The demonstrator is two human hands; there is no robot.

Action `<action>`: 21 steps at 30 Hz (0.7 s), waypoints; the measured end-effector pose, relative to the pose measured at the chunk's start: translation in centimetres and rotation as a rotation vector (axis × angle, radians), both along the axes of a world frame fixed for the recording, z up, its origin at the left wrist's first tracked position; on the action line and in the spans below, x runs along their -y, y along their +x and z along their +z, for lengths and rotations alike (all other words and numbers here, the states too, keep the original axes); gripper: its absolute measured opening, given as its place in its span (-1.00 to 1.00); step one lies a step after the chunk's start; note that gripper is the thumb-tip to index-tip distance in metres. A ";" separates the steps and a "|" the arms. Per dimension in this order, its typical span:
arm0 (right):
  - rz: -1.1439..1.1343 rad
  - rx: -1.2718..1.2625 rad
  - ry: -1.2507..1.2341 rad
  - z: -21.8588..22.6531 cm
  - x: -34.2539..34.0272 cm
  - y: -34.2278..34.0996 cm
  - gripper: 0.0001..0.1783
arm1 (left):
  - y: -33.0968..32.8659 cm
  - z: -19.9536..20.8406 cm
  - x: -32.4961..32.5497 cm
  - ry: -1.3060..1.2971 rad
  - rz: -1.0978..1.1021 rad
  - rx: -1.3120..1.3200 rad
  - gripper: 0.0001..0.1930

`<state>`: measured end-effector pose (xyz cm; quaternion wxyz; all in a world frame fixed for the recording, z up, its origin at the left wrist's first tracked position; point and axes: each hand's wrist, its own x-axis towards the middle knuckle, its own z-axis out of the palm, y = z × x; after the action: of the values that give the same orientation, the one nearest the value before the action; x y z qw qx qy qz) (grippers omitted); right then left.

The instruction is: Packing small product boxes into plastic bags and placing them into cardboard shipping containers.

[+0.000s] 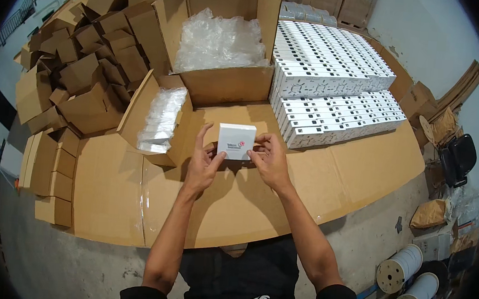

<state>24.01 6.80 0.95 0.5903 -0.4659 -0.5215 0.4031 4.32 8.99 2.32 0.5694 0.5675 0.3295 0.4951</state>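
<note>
Between my two hands I hold up a small square white box [236, 138] with a little print on its face. My left hand [202, 163] grips its lower left corner with the thumb in front. On the right side, my right hand [269, 160] pinches the box, its thumb at the lower corner. Just left of my hands stands an open brown carton [182, 123] with a row of clear plastic-wrapped packets [163, 121] in it. Behind the white box is a larger open carton [225, 86] filled with clear plastic bags [222, 42].
Stacked rows of white boxes [338, 109] stand at the right. Many small brown cartons [82, 75] are heaped at the left, with several more lined up [47, 162] along the table's left edge. Cardboard [280, 209] covers the table. Cable reels [401, 269] sit on the floor at right.
</note>
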 end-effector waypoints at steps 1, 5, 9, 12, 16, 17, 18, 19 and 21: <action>0.001 0.001 -0.003 -0.7 -0.1 0.4 -0.52 | 0.1 -0.4 0.2 -0.032 -0.017 0.026 -0.46; 0.009 0.135 0.012 -1.2 -0.3 0.1 -0.55 | -1.4 -3.0 -1.1 0.237 0.018 -0.357 -0.55; 0.029 0.247 0.011 -1.7 0.1 0.4 -0.61 | -1.3 -1.8 0.0 0.193 0.103 -0.515 -0.65; 0.035 0.265 0.001 -1.8 0.4 0.3 -0.62 | -1.2 -2.0 0.4 0.188 0.144 -0.524 -0.63; 0.043 0.276 -0.010 -1.8 0.6 0.2 -0.61 | -1.6 -1.9 0.7 0.158 0.149 -0.607 -0.61; 0.043 0.277 -0.011 -1.8 0.6 0.2 -0.61 | -1.5 -2.1 0.7 0.185 0.148 -0.597 -0.60; 0.061 0.248 -0.037 -1.7 0.7 0.2 -0.59 | -1.5 -2.2 0.7 0.211 0.147 -0.587 -0.58; 0.079 0.218 -0.063 -1.5 0.7 0.3 -0.56 | -1.5 -2.3 0.7 0.211 0.147 -0.586 -0.58; 0.059 0.254 -0.044 -1.2 1.0 0.4 -0.52 | -1.5 -2.3 0.7 0.190 0.114 -0.523 -0.53</action>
<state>24.43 5.82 -0.22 0.4969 -0.5105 -0.5967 0.3693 2.86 8.33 0.05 0.3805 0.7074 0.4485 0.3919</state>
